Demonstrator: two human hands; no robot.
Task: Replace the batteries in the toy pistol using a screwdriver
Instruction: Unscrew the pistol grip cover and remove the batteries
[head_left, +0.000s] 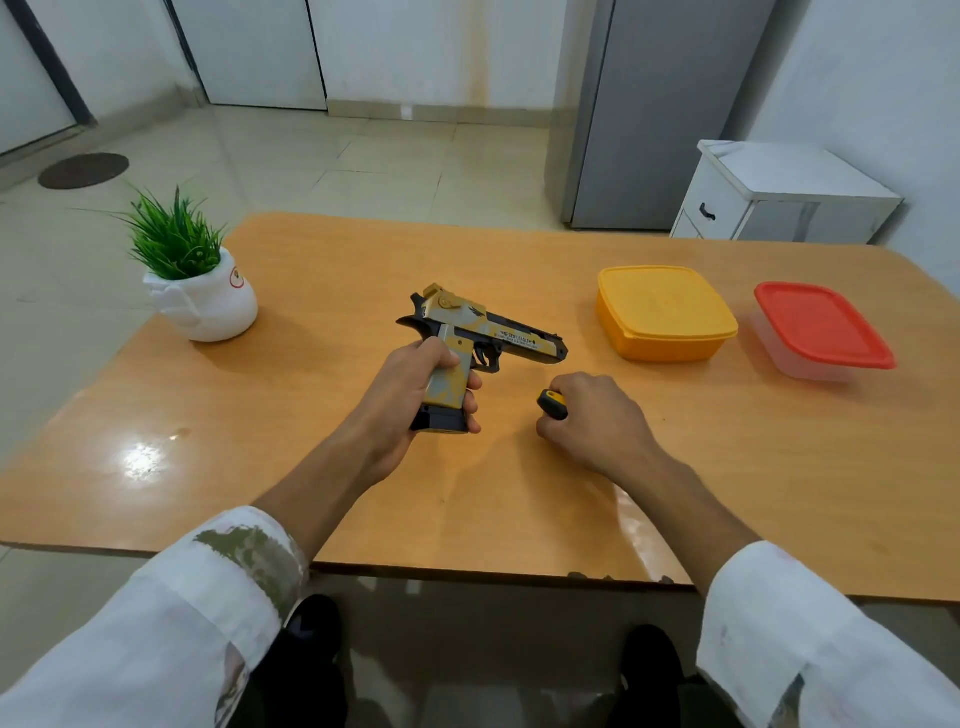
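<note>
The toy pistol (498, 335) is held up over the middle of the bench (571, 493) by the left grip (415, 395), whose fingers and thumb are curled tight round the handle, with the black base of the handle poking out below the little finger. Its long axis, the slide and barrel, runs from left to right and a little toward the person, muzzle to the right; the handle points down and back toward the body. The right grip (597, 415) is closed in a fist round the screwdriver (551, 404), low at the bench top and just right of the pistol's handle, below the trigger guard, close to it but apart. Only the black and yellow butt of the tool shows, aimed left at the pistol; the shaft and tip are hidden under the hand. So the tool hand is the nearer one to the handle's base, and I judge the coming move turns on bringing the tip across to the left to meet a screw there; no screw or battery cover can be made out. Two containers stand well to the right: a yellow tub (665, 312) and a clear tub with a red lid (823, 322), both lidded, contents not visible. No batteries show anywhere
</note>
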